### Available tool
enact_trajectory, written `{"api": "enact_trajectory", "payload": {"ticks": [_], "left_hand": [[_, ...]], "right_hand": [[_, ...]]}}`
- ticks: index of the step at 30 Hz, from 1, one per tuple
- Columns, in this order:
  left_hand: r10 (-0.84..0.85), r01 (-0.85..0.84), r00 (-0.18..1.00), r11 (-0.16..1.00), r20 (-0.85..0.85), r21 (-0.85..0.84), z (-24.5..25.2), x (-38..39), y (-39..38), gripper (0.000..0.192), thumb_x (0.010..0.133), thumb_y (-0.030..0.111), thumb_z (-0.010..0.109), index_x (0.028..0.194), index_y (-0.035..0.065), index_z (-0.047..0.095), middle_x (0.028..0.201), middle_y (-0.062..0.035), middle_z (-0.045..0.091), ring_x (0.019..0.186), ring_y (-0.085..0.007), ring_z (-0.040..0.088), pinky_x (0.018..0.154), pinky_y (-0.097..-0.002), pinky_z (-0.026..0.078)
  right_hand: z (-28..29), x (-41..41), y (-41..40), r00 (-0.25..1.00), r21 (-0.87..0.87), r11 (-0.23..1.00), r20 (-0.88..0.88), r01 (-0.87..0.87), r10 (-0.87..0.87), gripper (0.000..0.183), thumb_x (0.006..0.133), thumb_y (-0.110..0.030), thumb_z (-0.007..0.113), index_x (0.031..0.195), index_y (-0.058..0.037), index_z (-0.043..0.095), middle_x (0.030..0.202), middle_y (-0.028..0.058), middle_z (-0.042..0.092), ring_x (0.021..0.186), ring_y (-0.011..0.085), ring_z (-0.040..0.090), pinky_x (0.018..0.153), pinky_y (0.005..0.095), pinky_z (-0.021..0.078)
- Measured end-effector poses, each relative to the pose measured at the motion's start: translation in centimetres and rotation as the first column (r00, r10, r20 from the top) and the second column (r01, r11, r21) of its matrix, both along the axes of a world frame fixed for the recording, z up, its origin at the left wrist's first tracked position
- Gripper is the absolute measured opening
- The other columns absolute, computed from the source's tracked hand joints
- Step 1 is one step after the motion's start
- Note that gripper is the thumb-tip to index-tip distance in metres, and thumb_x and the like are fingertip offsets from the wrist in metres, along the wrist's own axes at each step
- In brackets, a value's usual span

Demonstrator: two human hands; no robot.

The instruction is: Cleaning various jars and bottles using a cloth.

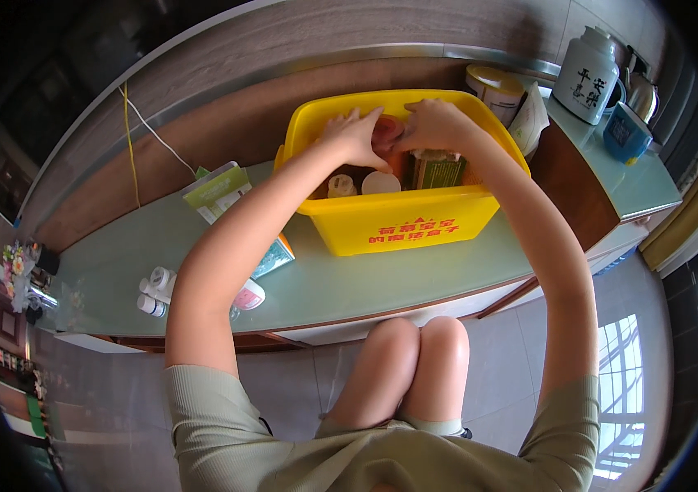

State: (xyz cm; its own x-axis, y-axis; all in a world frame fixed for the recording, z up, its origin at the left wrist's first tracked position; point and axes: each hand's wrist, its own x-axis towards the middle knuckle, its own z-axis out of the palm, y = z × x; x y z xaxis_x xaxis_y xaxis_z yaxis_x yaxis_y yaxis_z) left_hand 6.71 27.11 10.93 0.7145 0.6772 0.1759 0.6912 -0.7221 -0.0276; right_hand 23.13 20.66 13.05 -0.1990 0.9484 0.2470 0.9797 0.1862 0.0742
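A yellow plastic bin (404, 224) with red writing stands on the glass-topped cabinet. Both hands reach into it, around a reddish round container (388, 130). My left hand (355, 138) is at the container's left side, fingers spread; my right hand (435, 126) is at its right side, fingers curved toward it. Whether either hand grips it is hard to tell. In the bin, nearer me, are a white round lid (381, 182), a small bottle with a pale cap (342, 186) and a green box (439, 171). The bin's lower contents are hidden.
Left of the bin lie a green-and-white packet (220, 187), a blue box (274, 258), several small white bottles (153, 304) and a pink-labelled bottle (249, 296). Behind right are a yellow-lidded tin (495, 89) and a white pouch (530, 120). A white jug (587, 77) and blue mug (626, 134) stand farther right.
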Motion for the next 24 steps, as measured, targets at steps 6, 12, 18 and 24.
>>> {"api": "enact_trajectory", "payload": {"ticks": [6, 12, 18, 24], "left_hand": [[-0.2, 0.308, 0.805, 0.946, 0.559, -0.105, 5.3, -3.9, -4.6, 0.081, 0.067, 0.039, 0.071, 0.132, 0.0097, 0.034, 0.128, -0.0182, 0.044, 0.117, -0.0301, 0.044, 0.097, -0.0357, 0.036], [-0.308, 0.227, 0.477, 0.948, 0.823, 0.224, 6.7, -11.6, -9.9, 0.053, 0.077, 0.014, 0.065, 0.125, 0.0094, 0.043, 0.12, -0.0112, 0.051, 0.114, -0.0236, 0.046, 0.099, -0.0368, 0.032], [-0.214, 0.021, 0.414, 0.974, 0.885, 0.225, 3.2, -19.5, -15.7, 0.05, 0.079, 0.003, 0.057, 0.125, 0.0011, 0.04, 0.123, -0.015, 0.048, 0.118, -0.0232, 0.043, 0.102, -0.0362, 0.027], [0.019, -0.197, 0.523, 0.975, 0.852, 0.099, -4.4, -25.5, -17.6, 0.05, 0.076, 0.007, 0.061, 0.122, 0.0005, 0.042, 0.123, -0.0145, 0.047, 0.117, -0.0276, 0.042, 0.101, -0.0387, 0.028]], "right_hand": [[2.0, 0.2, -2.0, 0.531, 0.137, 0.984, -0.829, -0.114, 0.177, 0.036, 0.066, -0.02, 0.068, 0.098, -0.002, 0.065, 0.084, 0.0104, 0.065, 0.071, 0.0134, 0.061, 0.066, 0.0249, 0.0493], [2.2, -7.2, -8.5, 0.074, 0.318, 0.917, -0.936, -0.24, 0.344, 0.025, 0.076, -0.012, 0.053, 0.096, -0.0013, 0.063, 0.084, 0.0052, 0.062, 0.071, 0.011, 0.059, 0.067, 0.0204, 0.0476], [-2.4, -13.9, -11.8, -0.146, 0.318, 0.766, -0.947, -0.558, 0.286, 0.025, 0.073, 0.004, 0.047, 0.095, 0.0036, 0.06, 0.079, 0.0071, 0.062, 0.075, 0.0138, 0.063, 0.069, 0.0252, 0.0503], [-9.2, -20.5, -10.5, 0.032, 0.111, 0.774, -0.986, -0.624, 0.167, 0.029, 0.076, -0.009, 0.062, 0.104, -0.0014, 0.059, 0.072, 0.0036, 0.06, 0.064, 0.0076, 0.053, 0.062, 0.0216, 0.0442]]}}
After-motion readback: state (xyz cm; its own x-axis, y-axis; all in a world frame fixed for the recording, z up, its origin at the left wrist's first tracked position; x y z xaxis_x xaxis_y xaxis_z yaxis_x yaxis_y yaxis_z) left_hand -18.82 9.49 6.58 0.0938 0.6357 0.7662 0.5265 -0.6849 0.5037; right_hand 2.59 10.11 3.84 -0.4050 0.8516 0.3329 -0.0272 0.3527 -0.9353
